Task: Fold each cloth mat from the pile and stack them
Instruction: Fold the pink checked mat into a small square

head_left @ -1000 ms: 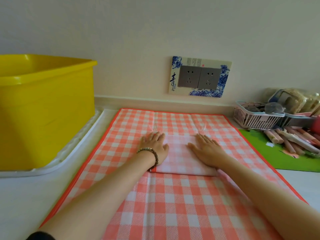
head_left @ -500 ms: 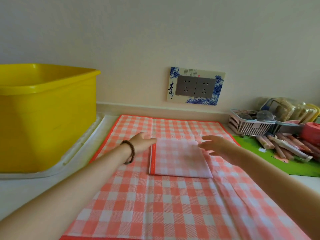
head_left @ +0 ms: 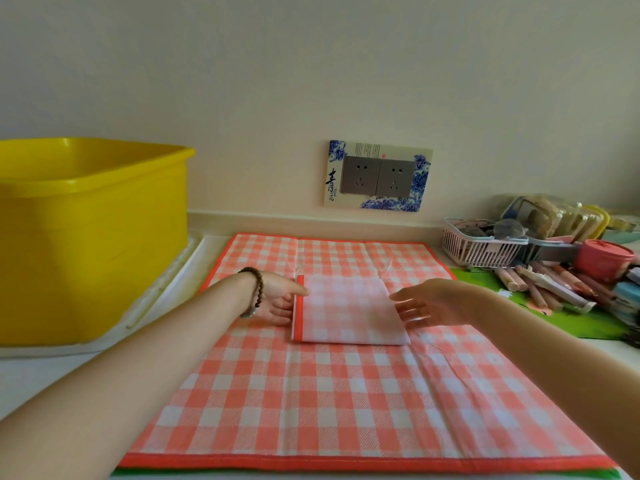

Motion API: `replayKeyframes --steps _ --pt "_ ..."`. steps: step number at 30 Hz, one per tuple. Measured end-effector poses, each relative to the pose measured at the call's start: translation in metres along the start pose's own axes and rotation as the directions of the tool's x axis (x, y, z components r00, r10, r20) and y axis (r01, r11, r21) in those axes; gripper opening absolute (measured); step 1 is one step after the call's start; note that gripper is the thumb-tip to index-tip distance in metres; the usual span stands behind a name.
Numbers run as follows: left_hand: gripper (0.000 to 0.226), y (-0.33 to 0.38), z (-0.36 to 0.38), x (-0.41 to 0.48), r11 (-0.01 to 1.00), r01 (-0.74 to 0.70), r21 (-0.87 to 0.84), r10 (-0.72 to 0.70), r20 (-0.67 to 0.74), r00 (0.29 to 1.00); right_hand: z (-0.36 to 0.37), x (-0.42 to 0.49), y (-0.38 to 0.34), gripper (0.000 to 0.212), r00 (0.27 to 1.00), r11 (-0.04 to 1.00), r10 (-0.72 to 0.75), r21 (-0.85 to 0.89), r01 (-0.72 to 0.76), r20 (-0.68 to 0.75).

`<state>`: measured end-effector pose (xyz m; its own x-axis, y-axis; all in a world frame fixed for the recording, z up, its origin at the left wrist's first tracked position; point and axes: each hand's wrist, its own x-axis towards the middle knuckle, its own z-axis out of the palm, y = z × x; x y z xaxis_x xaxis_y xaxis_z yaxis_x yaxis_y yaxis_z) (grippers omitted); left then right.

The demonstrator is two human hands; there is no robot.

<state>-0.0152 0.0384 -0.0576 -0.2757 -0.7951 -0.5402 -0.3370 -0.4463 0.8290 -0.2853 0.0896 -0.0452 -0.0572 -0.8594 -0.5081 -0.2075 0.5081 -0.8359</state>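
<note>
A pale, bare wall (head_left: 311, 81) runs across the back, carrying a double socket plate (head_left: 377, 176) framed in blue-and-white flower print. Below it lies a white desk (head_left: 41, 382). At the left a large yellow tub (head_left: 93, 244) stands on a white tray (head_left: 166, 289).

A big orange-and-white checked mat (head_left: 311, 393) with an orange hem is spread flat over the middle of the desk, its far edge close to the wall. On top of it, about midway across and nearer the far side, rests the folded mat (head_left: 349, 310), a neat rectangle in the same check with an orange hem down its left edge.

The left hand (head_left: 277, 299), a brown bead bracelet (head_left: 258, 289) on its wrist, is at that hemmed edge. Its fingers are nearly straight and lie against the side of the fold, the thumb tip reaching the hem, and nothing is clasped. The right hand (head_left: 436, 303) is spread flat and relaxed, palm down, with its fingertips at the folded mat's right edge. Whether they touch the cloth cannot be told.

To the right, a green mat (head_left: 575, 322) holds a heap of crayon-like sticks (head_left: 540, 285) and a pink lidded jar (head_left: 604, 259). A white slatted basket (head_left: 478, 249) stands behind them near the wall.
</note>
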Motion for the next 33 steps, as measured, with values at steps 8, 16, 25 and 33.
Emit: replayKeyframes --steps 8,16,25,33 --pt "0.023 -0.001 0.021 -0.003 0.999 -0.041 -0.004 0.041 -0.051 0.998 0.001 -0.001 0.011 0.042 0.998 0.983 -0.022 0.181 0.031 -0.05" --pt "0.048 0.012 0.06 0.0 0.938 -0.204 0.281 0.225 -0.045 0.973 -0.037 -0.026 0.02 0.027 0.986 0.971 -0.122 0.19 0.142 -0.115" --pt "0.009 0.043 0.162 -0.007 0.944 -0.248 -0.216 0.292 0.203 0.935 -0.144 -0.09 0.019 0.014 0.958 0.984 -0.156 0.041 0.171 -0.242" --pt "0.007 0.063 0.265 0.006 0.958 -0.214 -0.193 0.265 0.298 0.917 -0.242 -0.11 0.052 0.029 0.909 0.999 -0.033 -0.02 0.028 -0.415"
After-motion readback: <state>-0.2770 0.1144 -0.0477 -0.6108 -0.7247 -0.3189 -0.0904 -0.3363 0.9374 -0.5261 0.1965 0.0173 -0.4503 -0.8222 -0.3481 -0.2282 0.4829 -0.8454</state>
